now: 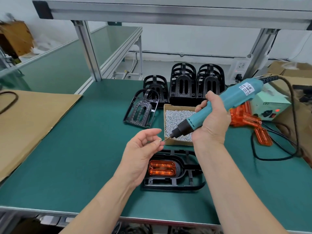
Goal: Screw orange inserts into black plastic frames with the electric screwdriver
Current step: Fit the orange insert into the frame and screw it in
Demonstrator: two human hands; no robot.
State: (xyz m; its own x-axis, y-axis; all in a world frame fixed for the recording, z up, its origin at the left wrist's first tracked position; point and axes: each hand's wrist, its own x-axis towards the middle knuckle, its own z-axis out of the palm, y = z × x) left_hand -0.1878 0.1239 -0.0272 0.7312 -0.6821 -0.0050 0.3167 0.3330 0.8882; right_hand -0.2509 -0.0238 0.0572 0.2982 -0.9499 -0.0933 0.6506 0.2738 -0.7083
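A black plastic frame (184, 176) lies on the green mat near the front edge, with an orange insert (161, 169) seated in it. Above it, my left hand (143, 149) pinches a small screw (159, 141) between thumb and fingertips. My right hand (212, 119) grips the teal electric screwdriver (224, 103), tilted down to the left, its bit tip touching the screw. My left wrist hides part of the frame's left end.
An open cardboard box of screws (177, 120) sits behind my hands. Black frames (197, 81) are stacked at the back, one lying flat (141, 110). Loose orange inserts (248, 120) and a power unit (270, 105) with cables sit at the right. Cardboard sheet (30, 119) at the left.
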